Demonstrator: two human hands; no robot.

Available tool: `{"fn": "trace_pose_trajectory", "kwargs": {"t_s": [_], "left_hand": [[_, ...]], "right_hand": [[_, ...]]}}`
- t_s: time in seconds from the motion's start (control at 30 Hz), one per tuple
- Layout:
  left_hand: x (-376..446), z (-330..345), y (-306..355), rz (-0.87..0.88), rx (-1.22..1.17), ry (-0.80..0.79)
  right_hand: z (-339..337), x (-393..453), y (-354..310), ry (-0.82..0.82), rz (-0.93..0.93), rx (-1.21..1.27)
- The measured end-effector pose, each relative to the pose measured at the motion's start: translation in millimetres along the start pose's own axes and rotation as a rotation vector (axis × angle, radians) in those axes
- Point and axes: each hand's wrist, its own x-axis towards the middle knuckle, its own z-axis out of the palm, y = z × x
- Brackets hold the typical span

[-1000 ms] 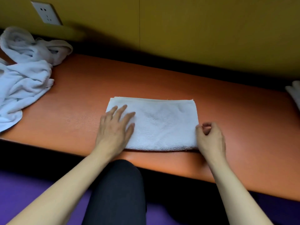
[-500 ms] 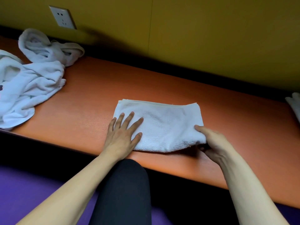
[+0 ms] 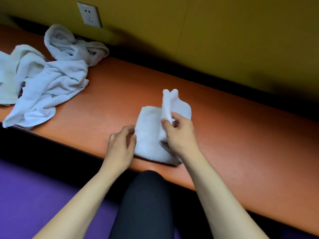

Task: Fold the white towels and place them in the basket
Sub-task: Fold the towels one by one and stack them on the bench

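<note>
Towel pile [image 3: 43, 80] left — folded towel [image 3: 148, 135] seemingly mid-bench [image 3: 241, 135].

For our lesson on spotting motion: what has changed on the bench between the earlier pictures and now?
The right hand took hold of the towel's right end and lifted it over leftward. The left hand slid off to the towel's left edge. The heap of unfolded towels stayed put.

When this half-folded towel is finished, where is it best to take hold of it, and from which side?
Probably grip the folded towel at its near edge, coming from the person's side: the layers there look closed and even. The right hand holds the raised flap; the left hand rests at the towel's left edge.
</note>
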Motion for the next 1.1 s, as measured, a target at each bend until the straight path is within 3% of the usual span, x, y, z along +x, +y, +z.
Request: {"fn": "trace_pose_trajectory", "kwargs": {"t_s": [0.07,0.17,0.23,0.27,0.33,0.4,0.47,0.67,0.87,1.1], "left_hand": [[7.8,-8.4,2.0,-0.096,-0.104,-0.027],[14.6,-16.3,8.9,-0.186,-0.218,-0.034],[14.8,-17.6,14.9,-0.231,-0.233,-0.033],[14.0,-17.7,17.1,-0.252,-0.219,-0.031],[11.6,-16.4,22.5,-0.275,-0.168,-0.042],[9.1,-12.1,29.9,-0.288,-0.096,-0.085],[8.1,-4.5,40.5,-0.340,-0.105,-0.124],[8.6,19.4,69.2,-0.525,-0.407,-0.083],[-10.6,35.2,100.5,-0.394,-0.473,-0.208],[-57.7,80.9,159.3,-0.163,-0.398,-0.344]], "right_hand": [[23.7,-2.9,1.7,-0.082,0.009,-0.090],[46.6,-5.1,12.2,-0.371,0.002,-0.360],[44.7,-5.1,17.1,-0.444,-0.008,-0.306],[37.1,-5.0,17.3,-0.382,-0.010,-0.206],[14.3,2.7,25.9,-0.111,0.028,-0.070],[-11.1,8.3,43.3,0.155,0.093,-0.155],[-30.0,5.6,56.8,0.262,0.179,-0.230],[-41.9,3.2,70.8,0.129,0.380,0.084],[-87.6,-16.2,68.7,-0.075,0.626,0.470],[-171.1,-63.4,107.3,0.058,0.425,0.485]]}}
